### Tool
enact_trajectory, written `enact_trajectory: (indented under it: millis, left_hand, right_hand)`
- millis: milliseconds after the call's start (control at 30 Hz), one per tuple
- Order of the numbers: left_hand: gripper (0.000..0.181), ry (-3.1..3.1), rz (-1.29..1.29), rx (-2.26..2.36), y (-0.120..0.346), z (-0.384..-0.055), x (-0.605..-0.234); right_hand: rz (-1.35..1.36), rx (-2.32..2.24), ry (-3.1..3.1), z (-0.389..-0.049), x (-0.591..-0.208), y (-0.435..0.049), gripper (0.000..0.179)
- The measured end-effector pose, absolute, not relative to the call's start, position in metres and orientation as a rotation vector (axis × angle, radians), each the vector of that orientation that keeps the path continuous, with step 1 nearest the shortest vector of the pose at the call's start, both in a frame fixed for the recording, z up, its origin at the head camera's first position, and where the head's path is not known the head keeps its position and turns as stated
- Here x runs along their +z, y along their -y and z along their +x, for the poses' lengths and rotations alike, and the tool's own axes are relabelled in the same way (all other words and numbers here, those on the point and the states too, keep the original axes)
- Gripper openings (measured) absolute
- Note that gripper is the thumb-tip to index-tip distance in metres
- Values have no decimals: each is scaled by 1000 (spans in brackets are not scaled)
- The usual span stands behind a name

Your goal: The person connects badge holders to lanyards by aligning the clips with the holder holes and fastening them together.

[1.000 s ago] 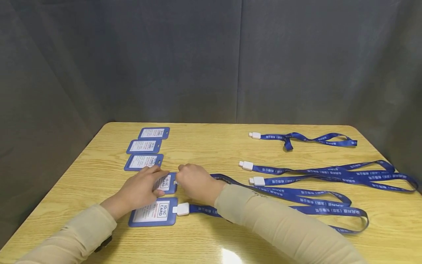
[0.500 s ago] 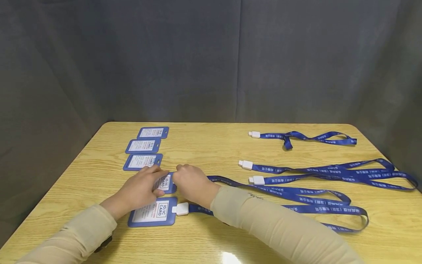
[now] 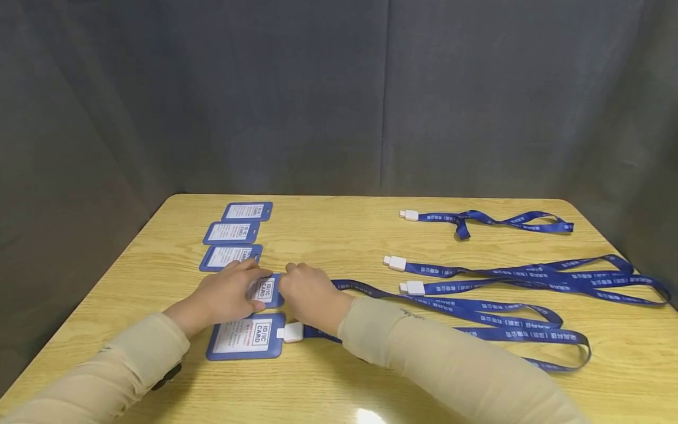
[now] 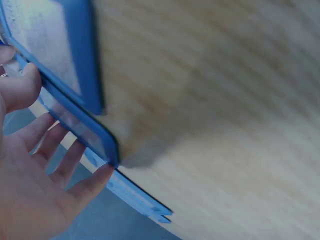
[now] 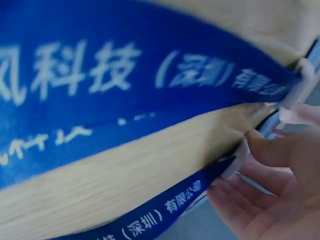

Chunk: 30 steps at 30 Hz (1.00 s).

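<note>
My left hand grips a blue badge holder with a white ID/IC card in it. In the left wrist view, the thumb is over the near edge of the held badge holder and the fingers spread along its far edge. My right hand pinches the white clip of a blue lanyard right at the slotted end of this badge holder. The slot itself is hidden behind the fingers. Just in front lies a second badge holder, with a white clip at its slotted end and a lanyard running right.
Several more badge holders lie in a column at the back left, the nearest badge holder partly behind my left hand. On the right lie three loose lanyards, among them the back lanyard, clips pointing left. Dark curtains surround the wooden table.
My right hand has shifted slightly left, closer against the held badge holder, and its lanyard has followed. My left hand keeps its grip almost unmoved.
</note>
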<state>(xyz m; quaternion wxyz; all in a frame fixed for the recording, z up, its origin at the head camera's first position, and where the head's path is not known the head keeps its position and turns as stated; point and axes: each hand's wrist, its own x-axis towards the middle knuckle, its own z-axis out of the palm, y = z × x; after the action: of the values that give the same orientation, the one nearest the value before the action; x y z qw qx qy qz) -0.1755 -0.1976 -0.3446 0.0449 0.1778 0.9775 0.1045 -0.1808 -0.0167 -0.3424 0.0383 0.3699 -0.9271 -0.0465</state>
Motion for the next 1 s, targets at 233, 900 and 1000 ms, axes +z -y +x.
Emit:
enact_trajectory:
  millis: [233,900,1000]
  left_hand:
    - [58,-2978,537,334,203,-173,-349]
    - [60,-2996,673,363,214,-168,-355]
    - [61,-2992,689,384,214,-166,-357]
  right_hand:
    - [1150,-103,2854,-176,-339,3,33]
    - [1059,33,2821,-189,-302,-124,24]
    - [1043,-42,2851,-186,-302,-143,22]
